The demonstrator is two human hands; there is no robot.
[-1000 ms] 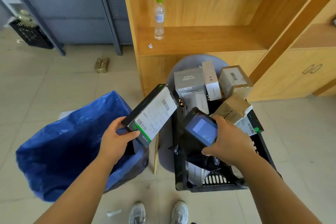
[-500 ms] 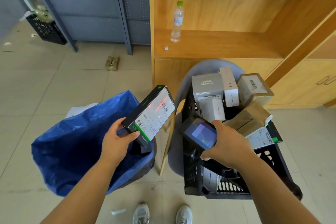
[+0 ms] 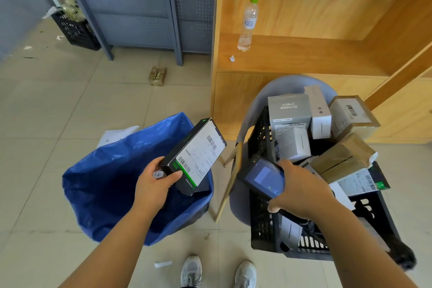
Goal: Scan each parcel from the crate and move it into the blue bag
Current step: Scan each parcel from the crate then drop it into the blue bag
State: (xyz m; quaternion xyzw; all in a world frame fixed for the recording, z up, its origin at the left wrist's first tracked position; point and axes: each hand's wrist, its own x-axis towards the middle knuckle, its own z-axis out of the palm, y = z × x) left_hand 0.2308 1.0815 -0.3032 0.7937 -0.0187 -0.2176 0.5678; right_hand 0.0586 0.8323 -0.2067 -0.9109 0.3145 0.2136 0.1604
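One parcel (image 3: 196, 155) is gripped at its lower end by the left hand (image 3: 153, 183), the thumb laid across the front edge and the fingers curled behind. It is held tilted at the centre of the frame, above the right rim of the single blue bag (image 3: 105, 182), which stands open on the floor at lower left. The parcel is a flat, oblong black box with green trim near its lower corner. Its broad face is covered by a white label on which two barcodes are printed, one near each end.

One handheld scanner (image 3: 263, 176), its bluish screen turned upward, is clasped by the right hand (image 3: 301, 192) over the black crate (image 3: 264, 229) at lower right. At least seven further parcels are counted in this crate: grey, white, brown and black boxes, piled unevenly. The crate is carried by one grey chair (image 3: 252, 110).

One clear bottle (image 3: 248, 24) with a green cap stands on the wooden shelf at upper centre. A second black crate (image 3: 74, 30) is seen at upper left, and two shoes (image 3: 191, 271) at the bottom edge.
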